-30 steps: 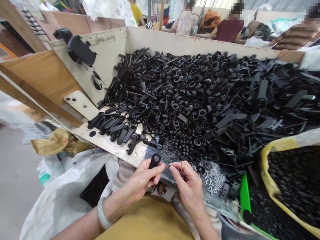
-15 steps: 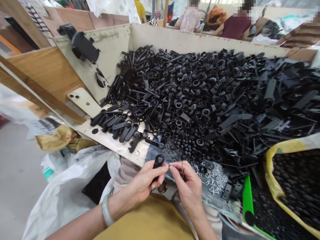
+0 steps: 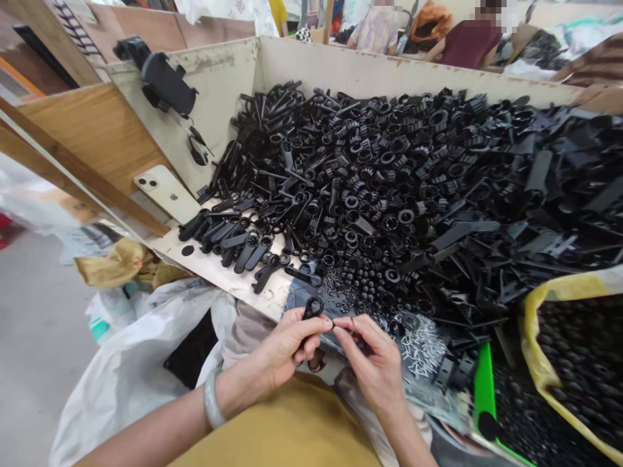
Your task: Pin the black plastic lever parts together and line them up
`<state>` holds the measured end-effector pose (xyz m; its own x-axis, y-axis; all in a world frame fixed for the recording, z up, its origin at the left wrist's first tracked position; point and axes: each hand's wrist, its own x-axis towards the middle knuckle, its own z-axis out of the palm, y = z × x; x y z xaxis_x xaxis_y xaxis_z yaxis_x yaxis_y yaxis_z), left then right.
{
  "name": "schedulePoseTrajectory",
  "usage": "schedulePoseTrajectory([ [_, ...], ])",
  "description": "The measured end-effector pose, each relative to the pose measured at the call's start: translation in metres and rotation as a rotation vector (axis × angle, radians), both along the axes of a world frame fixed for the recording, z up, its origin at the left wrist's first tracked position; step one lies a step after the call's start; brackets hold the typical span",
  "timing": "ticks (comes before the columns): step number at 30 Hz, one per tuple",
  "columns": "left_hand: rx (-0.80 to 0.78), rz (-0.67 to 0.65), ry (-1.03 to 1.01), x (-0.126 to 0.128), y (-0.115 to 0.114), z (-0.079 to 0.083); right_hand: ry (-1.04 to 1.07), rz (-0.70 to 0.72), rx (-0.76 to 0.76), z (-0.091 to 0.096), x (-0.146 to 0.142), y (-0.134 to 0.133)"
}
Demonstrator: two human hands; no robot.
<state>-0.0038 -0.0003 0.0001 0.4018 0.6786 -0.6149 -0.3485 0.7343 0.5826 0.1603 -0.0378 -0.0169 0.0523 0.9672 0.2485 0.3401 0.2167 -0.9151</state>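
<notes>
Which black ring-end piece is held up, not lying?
The piece in the left hand: its ring shows above the fingers; the others lie loose in the bin.

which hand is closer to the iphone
Left hand, down and to the right of the cream iPhone in this view; the right hand is farther, beyond the left hand on the same side.

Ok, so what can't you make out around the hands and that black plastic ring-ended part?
All from the head view:
The thin dark item in the right hand is too small, and the fingers hide most of it.
The black plastic ring-ended part has its lower length hidden by the left hand.
The pale-walled bin has its floor hidden by the heap of black plastic parts.
The yellow-rimmed sack is cut off by the right edge.
</notes>
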Motion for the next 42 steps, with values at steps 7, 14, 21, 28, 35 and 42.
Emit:
schedulePoseTrajectory([
  [7, -0.136, -0.06, -0.067, 0.006, 0.003, 0.004, -0.087, -0.014, 0.057, -0.003, 0.005, -0.005],
  [14, 0.006, -0.146, -0.105, 0.004, -0.001, 0.005, -0.088, -0.103, 0.02, -0.007, 0.009, -0.008],
  [21, 0.145, -0.241, -0.033, -0.001, -0.007, 0.008, -0.064, -0.056, -0.029, -0.004, 0.009, -0.004],
  [28, 0.279, -0.292, 0.092, -0.004, -0.012, 0.003, -0.284, 0.054, 0.093, -0.004, 0.008, 0.002],
  [35, 0.328, -0.369, 0.275, -0.002, -0.008, 0.007, -0.221, 0.1, -0.092, 0.002, 0.009, -0.001],
  [42, 0.391, -0.315, 0.307, 0.0, -0.009, -0.006, -0.245, 0.087, -0.022, 0.004, 0.002, -0.008],
])
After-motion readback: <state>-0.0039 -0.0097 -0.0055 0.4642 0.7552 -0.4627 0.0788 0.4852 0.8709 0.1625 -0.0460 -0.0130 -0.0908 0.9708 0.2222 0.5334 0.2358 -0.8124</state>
